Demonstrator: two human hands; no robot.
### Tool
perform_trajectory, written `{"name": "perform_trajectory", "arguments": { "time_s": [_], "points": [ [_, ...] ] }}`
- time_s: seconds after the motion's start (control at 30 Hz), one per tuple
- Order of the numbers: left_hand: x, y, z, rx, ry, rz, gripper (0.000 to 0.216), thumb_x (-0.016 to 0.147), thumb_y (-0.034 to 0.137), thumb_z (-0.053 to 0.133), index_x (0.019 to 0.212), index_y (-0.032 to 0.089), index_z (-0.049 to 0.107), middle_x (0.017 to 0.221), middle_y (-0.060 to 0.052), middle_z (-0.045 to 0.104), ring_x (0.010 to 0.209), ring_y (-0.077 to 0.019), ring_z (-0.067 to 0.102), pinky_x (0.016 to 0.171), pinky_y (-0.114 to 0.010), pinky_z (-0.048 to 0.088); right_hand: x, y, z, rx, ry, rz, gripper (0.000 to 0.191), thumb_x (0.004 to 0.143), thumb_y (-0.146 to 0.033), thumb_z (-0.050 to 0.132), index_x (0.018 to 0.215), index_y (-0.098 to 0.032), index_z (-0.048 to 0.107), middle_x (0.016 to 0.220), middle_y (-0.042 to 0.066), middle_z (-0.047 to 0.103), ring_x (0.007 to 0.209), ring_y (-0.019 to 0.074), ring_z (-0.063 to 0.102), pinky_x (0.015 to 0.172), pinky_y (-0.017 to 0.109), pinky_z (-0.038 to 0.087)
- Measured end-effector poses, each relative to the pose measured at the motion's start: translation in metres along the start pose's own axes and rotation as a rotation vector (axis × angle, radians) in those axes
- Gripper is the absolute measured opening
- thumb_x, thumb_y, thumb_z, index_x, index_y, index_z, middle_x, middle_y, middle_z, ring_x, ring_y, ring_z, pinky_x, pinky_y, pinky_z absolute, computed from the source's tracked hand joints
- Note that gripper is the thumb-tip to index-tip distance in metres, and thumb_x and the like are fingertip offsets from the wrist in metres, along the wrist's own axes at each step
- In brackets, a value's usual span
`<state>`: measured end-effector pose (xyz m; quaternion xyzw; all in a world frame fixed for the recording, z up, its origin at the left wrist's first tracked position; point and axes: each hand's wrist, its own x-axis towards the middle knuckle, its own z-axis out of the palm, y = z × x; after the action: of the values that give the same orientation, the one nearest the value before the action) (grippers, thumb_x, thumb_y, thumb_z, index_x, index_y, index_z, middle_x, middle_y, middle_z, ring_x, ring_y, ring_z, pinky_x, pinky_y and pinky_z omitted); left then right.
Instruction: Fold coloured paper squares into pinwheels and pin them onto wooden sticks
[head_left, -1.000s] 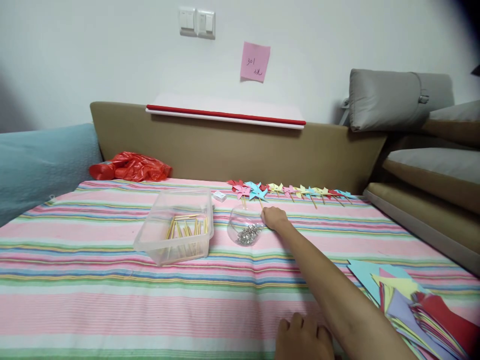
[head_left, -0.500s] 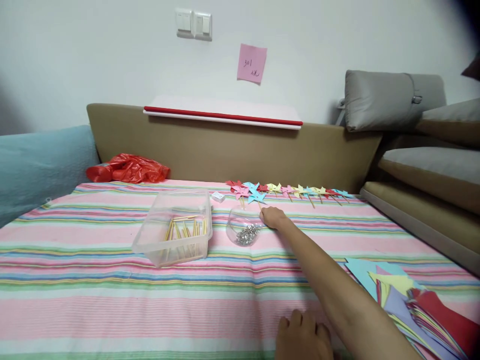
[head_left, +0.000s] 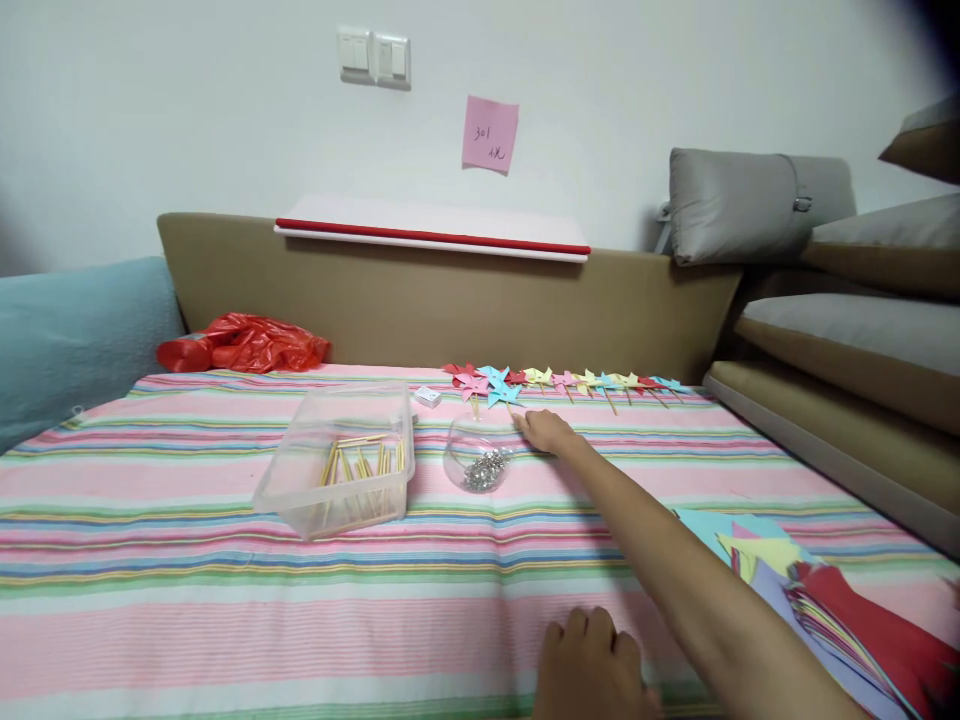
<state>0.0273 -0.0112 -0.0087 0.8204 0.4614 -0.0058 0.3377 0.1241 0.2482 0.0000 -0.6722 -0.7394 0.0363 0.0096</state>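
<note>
My right hand point(head_left: 546, 431) stretches far forward over the striped cloth. Its fingers are pinched at the lower end of the stick of a blue paper pinwheel point(head_left: 504, 387). That pinwheel lies beside a pink one point(head_left: 472, 387). Just left of the hand stands a clear round bowl point(head_left: 454, 462) with small silvery metal pieces point(head_left: 486, 470) in it. My left hand point(head_left: 592, 668) rests near the bottom edge of the view, fingers curled in, with nothing seen in it; its underside is hidden.
A clear plastic box point(head_left: 300, 500) holds several wooden sticks point(head_left: 360, 462). More pinwheels point(head_left: 607, 382) lie along the back. Coloured paper sheets point(head_left: 772, 550) are stacked at the right under my forearm. A small white box point(head_left: 427, 397), a red plastic bag point(head_left: 262, 345) and cushions point(head_left: 855, 330) surround the cloth.
The whole view has shifted slightly, so things sit a little further left. My right hand stays beside the blue pinwheel's stick, its fingertips slightly more stretched. My left hand has hardly moved.
</note>
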Motion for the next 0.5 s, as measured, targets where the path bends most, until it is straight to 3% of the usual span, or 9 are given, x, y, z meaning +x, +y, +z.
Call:
{"name": "perform_trajectory", "arguments": {
  "time_s": [0.13,0.2,0.27,0.37,0.5],
  "points": [
    [-0.017,0.004,-0.010,0.041,0.072,0.055,0.036,0.097,0.029,0.052,0.123,0.010,0.068,0.127,-0.018,0.065,0.121,-0.0357,0.057,0.102,-0.054,0.046,-0.064,0.076,-0.019,0.029,0.113,0.027,0.033,0.100,-0.045,0.054,0.109,-0.016,0.066,0.109,0.008,0.070,0.098,0.0211,0.068,0.089,0.042,0.054],
    [-0.023,0.006,-0.011,0.079,0.124,0.098,0.033,0.099,0.027,0.047,0.118,0.011,0.068,0.122,-0.016,0.066,0.116,-0.0338,0.059,0.098,-0.052,0.048,-0.118,0.129,-0.027,0.048,0.158,0.053,0.043,0.103,-0.046,0.039,0.093,-0.016,0.068,0.094,0.012,0.074,0.090,0.0256,0.069,0.083,0.040,0.052],
    [-0.026,0.008,-0.011,0.130,0.170,0.128,0.031,0.101,0.025,0.043,0.114,0.013,0.069,0.119,-0.014,0.067,0.113,-0.0327,0.060,0.095,-0.050,0.049,-0.180,0.180,-0.030,0.081,0.177,0.080,0.044,0.098,-0.051,0.040,0.084,-0.019,0.066,0.086,0.013,0.074,0.082,0.0276,0.069,0.078,0.039,0.052],
    [-0.023,0.008,-0.006,0.188,0.212,0.141,0.029,0.100,0.023,0.044,0.111,0.014,0.069,0.117,-0.013,0.068,0.110,-0.0309,0.062,0.092,-0.046,0.050,-0.265,0.231,-0.022,0.156,0.205,0.115,0.043,0.091,-0.056,0.044,0.094,-0.021,0.069,0.104,0.014,0.077,0.095,0.0311,0.071,0.086,0.042,0.053],
    [-0.014,0.004,0.000,0.218,0.286,0.190,0.025,0.099,0.023,0.046,0.107,0.016,0.069,0.113,-0.011,0.068,0.106,-0.0285,0.062,0.089,-0.042,0.049,-0.323,0.246,0.001,0.241,0.266,0.172,0.053,0.090,-0.054,0.048,0.124,-0.019,0.067,0.134,0.014,0.068,0.124,0.0315,0.063,0.107,0.043,0.046]
  ]
}}
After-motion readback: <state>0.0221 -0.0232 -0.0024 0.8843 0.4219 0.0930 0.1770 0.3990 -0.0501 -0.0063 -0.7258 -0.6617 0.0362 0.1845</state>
